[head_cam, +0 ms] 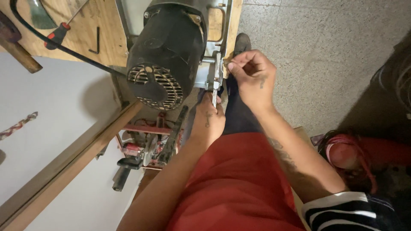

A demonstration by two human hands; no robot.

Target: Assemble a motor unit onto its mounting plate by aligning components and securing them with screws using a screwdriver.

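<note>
A black electric motor (165, 55) with a slotted fan cover hangs over the edge of a wooden workbench (92, 25). A grey metal bracket (214, 75) juts from its right side. My left hand (209, 119) reaches up from below and grips a slim metal tool, likely a wrench (215, 92), against the bracket. My right hand (252, 77) is above it, fingertips pinched on a small fastener at the bracket's top edge; the fastener itself is too small to make out.
A red-handled screwdriver (58, 34), a hex key (96, 42), a black cable (60, 47) and a wooden handle (17, 51) lie on the bench. Red power tools (143, 147) sit on a shelf below. A red bag (351, 154) rests on the speckled floor at right.
</note>
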